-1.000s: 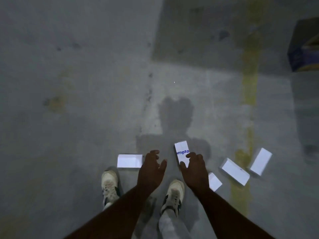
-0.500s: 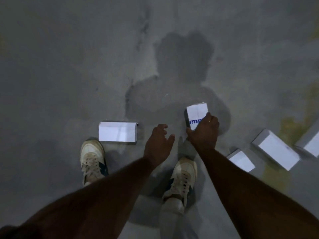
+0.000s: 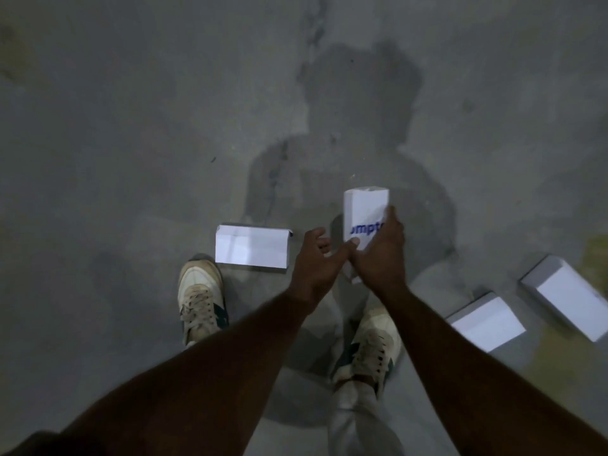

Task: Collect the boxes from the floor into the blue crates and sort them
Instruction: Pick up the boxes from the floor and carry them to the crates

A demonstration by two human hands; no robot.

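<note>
right hand [image 3: 378, 255] grips a white box with blue lettering [image 3: 363, 218], fingers and thumb curled round its lower part, holding it up above the grey concrete floor [image 3: 131, 126], while the left hand [image 3: 314, 264] hangs just beside it with fingers loosely spread, holding nothing. a plain white box [image 3: 251, 246] lies flat on the floor just ahead of the left shoe [image 3: 200, 297], and two more white boxes [image 3: 487, 320] [image 3: 572, 304] lie to the right, beyond the right shoe [image 3: 371, 350].
</note>
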